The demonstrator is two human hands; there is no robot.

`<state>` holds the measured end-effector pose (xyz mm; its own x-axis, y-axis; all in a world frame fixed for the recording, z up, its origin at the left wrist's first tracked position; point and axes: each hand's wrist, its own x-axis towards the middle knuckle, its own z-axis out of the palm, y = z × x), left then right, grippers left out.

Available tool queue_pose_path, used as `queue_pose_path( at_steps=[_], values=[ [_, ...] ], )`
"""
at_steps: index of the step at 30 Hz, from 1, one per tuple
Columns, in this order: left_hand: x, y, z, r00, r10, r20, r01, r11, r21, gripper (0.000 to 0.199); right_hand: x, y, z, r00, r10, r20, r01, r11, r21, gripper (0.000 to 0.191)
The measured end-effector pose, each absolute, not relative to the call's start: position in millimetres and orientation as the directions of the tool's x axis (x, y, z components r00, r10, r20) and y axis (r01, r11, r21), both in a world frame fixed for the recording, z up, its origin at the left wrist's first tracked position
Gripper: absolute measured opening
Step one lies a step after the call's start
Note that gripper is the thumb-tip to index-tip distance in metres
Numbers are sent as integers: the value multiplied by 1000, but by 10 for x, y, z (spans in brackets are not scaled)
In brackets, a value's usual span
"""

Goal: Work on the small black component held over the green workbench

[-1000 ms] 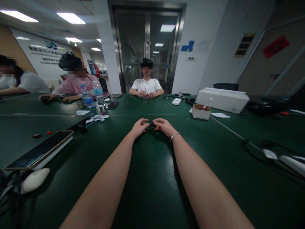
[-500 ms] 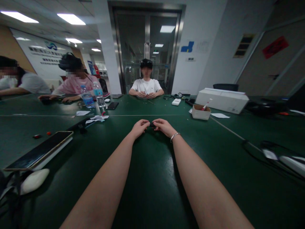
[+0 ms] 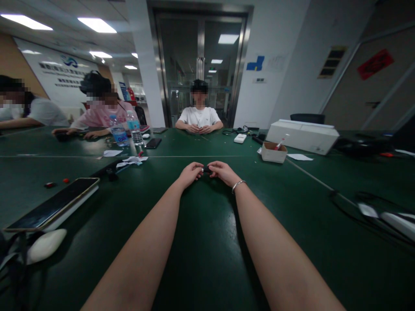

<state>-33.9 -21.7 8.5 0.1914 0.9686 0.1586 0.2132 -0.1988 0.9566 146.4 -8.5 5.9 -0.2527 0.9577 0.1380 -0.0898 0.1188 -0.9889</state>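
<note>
Both my arms reach forward over the green table (image 3: 207, 242), and my hands meet near its middle. A small black object (image 3: 206, 169) with a bright, metallic-looking bit at its left end is pinched between them. My left hand (image 3: 191, 173) grips the left end with thumb and fingers. On the other end, my right hand (image 3: 224, 172) is closed, its wrist wearing a silver bracelet (image 3: 238, 185). The object is too small to identify.
On the left lie a phone on a white box (image 3: 58, 205), a white mouse-shaped item (image 3: 47, 246) and crumpled paper (image 3: 131, 161). Two bottles (image 3: 119, 131) stand farther back. At right are a small box (image 3: 274, 153) and a long white box (image 3: 301, 134). People sit across.
A bright bit now shows at the left end of the black object, between my fingertips. My hands have hardly moved.
</note>
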Motion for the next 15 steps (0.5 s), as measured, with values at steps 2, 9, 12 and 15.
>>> queue_pose_path(
  at_steps=[2, 9, 12, 15],
  values=[
    [-336, -215, 85, 186, 969, 163, 200, -199, 959, 22, 1462, -79, 58, -258, 956, 138, -84, 121, -989, 10],
    [-326, -207, 75, 157, 970, 184, 214, -215, 953, 20, 1462, -80, 64, -264, 955, 132, -72, 117, -991, 10],
    [-327, -218, 85, 157, 971, 183, 233, -216, 948, 21, 1461, -92, 67, -261, 955, 141, -69, 128, -989, 11],
    [-324, -230, 95, 158, 975, 156, 221, -189, 957, 21, 1456, -98, 70, -258, 955, 146, -73, 132, -989, 11]
  ],
)
